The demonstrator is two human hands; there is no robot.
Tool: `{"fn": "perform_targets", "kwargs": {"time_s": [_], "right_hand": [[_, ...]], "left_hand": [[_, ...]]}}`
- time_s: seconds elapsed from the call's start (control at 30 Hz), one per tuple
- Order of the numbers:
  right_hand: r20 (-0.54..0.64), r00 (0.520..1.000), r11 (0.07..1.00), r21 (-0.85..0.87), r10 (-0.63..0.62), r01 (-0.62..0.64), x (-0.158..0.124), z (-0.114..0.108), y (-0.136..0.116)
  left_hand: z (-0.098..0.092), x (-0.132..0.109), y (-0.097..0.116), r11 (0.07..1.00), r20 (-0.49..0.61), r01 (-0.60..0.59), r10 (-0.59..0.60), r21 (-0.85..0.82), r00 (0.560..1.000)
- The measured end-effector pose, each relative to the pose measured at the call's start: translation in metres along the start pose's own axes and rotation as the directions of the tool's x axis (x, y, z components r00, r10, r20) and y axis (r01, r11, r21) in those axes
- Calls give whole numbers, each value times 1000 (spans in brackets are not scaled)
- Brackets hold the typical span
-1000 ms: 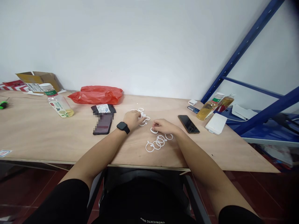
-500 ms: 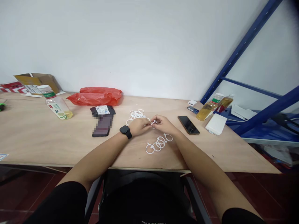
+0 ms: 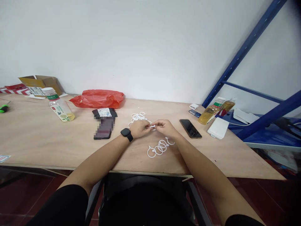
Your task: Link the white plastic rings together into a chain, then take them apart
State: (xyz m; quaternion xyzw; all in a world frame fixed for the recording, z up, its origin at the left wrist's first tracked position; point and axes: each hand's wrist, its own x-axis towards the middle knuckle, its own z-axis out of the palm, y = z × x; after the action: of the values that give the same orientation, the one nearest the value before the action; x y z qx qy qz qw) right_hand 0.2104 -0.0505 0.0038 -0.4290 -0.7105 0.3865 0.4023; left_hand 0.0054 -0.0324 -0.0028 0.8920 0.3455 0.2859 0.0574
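My left hand (image 3: 139, 128), with a black watch on its wrist, and my right hand (image 3: 164, 127) meet over the wooden table (image 3: 47, 138). Both pinch a small white plastic ring (image 3: 152, 126) between their fingertips. A chain of linked white rings (image 3: 160, 147) lies on the table just in front of my right hand. A loose pile of white rings (image 3: 138, 117) sits behind my left hand.
A blurred dark phone (image 3: 104, 127) and a black pouch lie left of my hands, with a red plastic bag (image 3: 98, 98) behind. A bottle (image 3: 58, 108) and a cardboard box (image 3: 39, 83) are far left. A black phone (image 3: 190, 128), white power bank (image 3: 218, 128), two bottles (image 3: 211, 111) and a blue rack (image 3: 258, 94) are right.
My left hand left the loose pile and came to my right hand. Both hands now pinch one ring together above the chain.
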Motion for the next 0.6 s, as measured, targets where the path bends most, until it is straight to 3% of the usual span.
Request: {"fn": "perform_targets", "kwargs": {"time_s": [0.17,0.33,0.43,0.5,0.6], "right_hand": [[-67,996,984,-171,-60,48,0,3,-5],[-40,996,981,-179,-82,73,3,3,-5],[-40,993,984,-147,-108,101,4,-8,-4],[-18,996,972,-222,-85,79,3,-24,-5],[198,975,932,-362,104,-26,-2,-57,-5]], "left_hand": [[-3,2,8,997,61,-79,78,14,995],[-2,3,9,993,56,-119,117,23,992],[-6,3,1,998,-19,-60,60,22,998],[-11,3,-6,998,-86,25,-20,50,996],[-19,2,-20,970,-172,199,-174,140,970]]}}
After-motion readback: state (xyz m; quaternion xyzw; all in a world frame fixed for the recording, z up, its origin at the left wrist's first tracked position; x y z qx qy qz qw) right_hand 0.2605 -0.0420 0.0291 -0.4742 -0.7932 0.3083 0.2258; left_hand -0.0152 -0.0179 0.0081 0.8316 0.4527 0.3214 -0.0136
